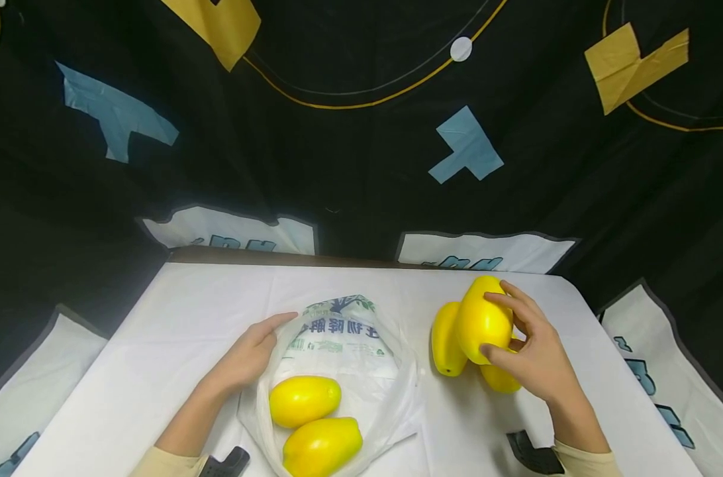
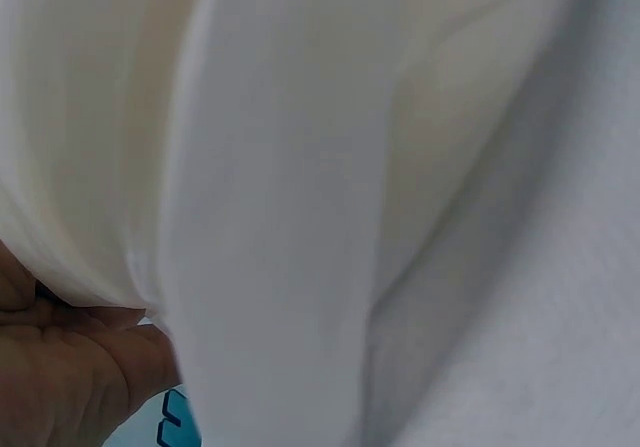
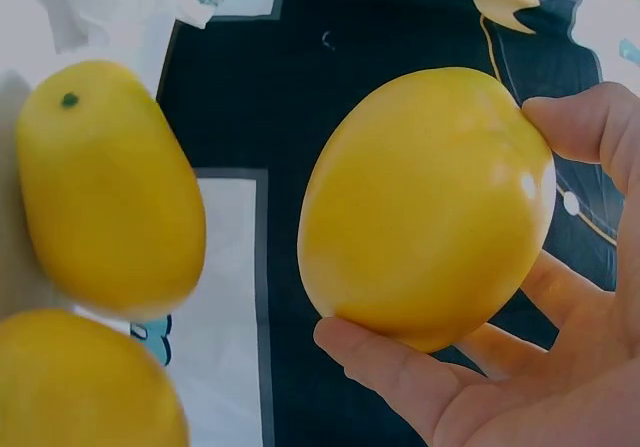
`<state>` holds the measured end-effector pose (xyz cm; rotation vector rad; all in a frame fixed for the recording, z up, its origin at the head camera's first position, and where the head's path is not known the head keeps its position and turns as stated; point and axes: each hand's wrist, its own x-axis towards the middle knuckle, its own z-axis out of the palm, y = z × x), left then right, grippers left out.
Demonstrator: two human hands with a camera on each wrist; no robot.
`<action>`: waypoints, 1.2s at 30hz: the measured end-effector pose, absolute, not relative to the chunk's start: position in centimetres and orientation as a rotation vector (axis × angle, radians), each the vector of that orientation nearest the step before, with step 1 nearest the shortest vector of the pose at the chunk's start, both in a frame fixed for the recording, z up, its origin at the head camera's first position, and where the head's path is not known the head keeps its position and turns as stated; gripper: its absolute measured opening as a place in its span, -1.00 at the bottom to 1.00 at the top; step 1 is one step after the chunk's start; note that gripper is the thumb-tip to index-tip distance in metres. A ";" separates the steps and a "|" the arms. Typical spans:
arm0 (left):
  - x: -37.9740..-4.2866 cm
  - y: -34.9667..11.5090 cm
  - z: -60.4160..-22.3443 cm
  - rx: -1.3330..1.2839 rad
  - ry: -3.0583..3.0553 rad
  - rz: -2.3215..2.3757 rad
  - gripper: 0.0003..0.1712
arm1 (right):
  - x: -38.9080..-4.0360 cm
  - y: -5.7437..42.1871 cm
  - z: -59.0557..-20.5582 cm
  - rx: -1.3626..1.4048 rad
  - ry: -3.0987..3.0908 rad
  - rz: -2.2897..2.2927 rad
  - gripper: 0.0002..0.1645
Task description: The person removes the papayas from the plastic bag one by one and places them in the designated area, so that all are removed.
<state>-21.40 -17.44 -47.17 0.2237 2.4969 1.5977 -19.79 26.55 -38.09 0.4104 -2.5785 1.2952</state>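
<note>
My right hand (image 1: 537, 351) grips a yellow mango (image 1: 483, 319) between thumb and fingers, above the right part of the table. Two more mangoes lie close by it: one on its left (image 1: 447, 339) and one partly hidden below (image 1: 500, 378). In the right wrist view the held mango (image 3: 425, 207) is apart from the other two. My left hand (image 1: 251, 351) pinches the left rim of a white plastic bag (image 1: 337, 361) printed in blue and green. Inside the open bag lie two mangoes, an upper one (image 1: 304, 401) and a lower one (image 1: 322, 447). Bag film (image 2: 280, 207) fills most of the left wrist view.
A white cloth covers the table (image 1: 206, 298). Behind its far edge hangs a black curtain (image 1: 337, 179) with blue and yellow patches. Dark wrist mounts (image 1: 534, 454) sit at both sleeves.
</note>
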 end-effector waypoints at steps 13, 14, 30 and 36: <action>-21.3 -17.3 -47.1 0.227 2.471 1.614 -0.51 | -19.1 28.2 -37.8 0.296 -2.624 1.231 -0.17; -21.3 -17.3 -47.1 0.232 2.467 1.616 -0.50 | -19.0 28.4 -37.8 0.289 -2.626 1.228 -0.17; -21.2 -17.4 -47.0 0.246 2.471 1.626 -0.50 | -18.3 31.3 -38.5 0.188 -2.662 1.109 -0.14; -21.2 -17.3 -46.8 0.272 2.461 1.655 -0.51 | -17.7 32.7 -38.7 0.117 -2.670 1.105 -0.14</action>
